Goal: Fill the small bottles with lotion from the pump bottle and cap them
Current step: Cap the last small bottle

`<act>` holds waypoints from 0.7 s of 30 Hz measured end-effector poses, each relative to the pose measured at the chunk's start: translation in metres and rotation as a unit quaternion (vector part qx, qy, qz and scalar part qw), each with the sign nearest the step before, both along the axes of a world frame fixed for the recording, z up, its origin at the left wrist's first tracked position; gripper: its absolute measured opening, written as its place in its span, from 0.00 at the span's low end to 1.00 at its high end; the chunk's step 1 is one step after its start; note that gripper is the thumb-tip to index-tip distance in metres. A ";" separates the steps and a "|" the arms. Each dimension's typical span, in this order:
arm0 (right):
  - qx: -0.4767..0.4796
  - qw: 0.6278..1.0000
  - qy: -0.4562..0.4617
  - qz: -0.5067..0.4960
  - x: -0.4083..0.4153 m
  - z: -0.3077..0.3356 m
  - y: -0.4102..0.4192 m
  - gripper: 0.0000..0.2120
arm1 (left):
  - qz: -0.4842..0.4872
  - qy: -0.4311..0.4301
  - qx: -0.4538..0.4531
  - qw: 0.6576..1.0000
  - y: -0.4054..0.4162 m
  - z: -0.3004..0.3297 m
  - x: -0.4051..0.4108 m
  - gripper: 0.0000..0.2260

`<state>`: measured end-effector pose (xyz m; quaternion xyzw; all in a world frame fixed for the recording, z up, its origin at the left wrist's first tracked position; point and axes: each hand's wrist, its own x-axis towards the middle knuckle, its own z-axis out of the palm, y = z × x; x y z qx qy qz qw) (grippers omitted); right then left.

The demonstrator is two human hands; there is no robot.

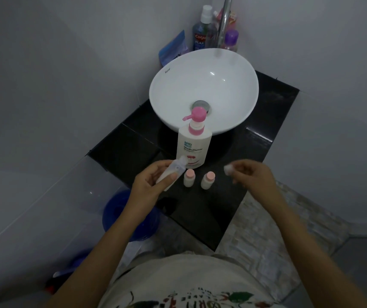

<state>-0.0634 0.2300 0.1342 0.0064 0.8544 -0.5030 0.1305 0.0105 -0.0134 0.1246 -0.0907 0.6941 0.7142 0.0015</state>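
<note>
A white pump bottle (193,143) with a pink pump head stands on the black counter (202,210), just in front of the sink. My left hand (150,182) holds a small translucent bottle (171,173), tilted, its neck pointing up toward the pump bottle. My right hand (252,174) pinches a small pale cap (227,169) between its fingertips, apart from the bottle. Two small white bottles with pink caps (188,178) (207,180) stand side by side on the counter between my hands.
A white bowl sink (240,70) sits behind the pump bottle under a chrome tap (224,25). Mouthwash, a purple-capped bottle and a blue pouch (173,47) crowd the back corner. A blue bucket (120,215) stands on the floor at the left.
</note>
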 end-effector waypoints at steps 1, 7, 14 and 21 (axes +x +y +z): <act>-0.049 0.998 0.006 0.028 0.002 0.019 -0.004 0.13 | -0.014 -0.001 0.003 1.000 0.002 0.003 0.000 0.13; -0.070 0.985 0.039 0.152 0.007 0.053 -0.028 0.12 | -0.084 0.013 -0.008 0.996 0.016 0.019 -0.004 0.16; -0.054 0.974 0.065 0.209 0.004 0.053 -0.025 0.10 | -0.099 -0.005 -0.003 0.995 0.017 0.023 -0.003 0.17; 0.009 0.982 0.073 0.175 0.006 0.048 -0.032 0.15 | -0.103 -0.006 -0.036 0.994 0.018 0.028 -0.005 0.19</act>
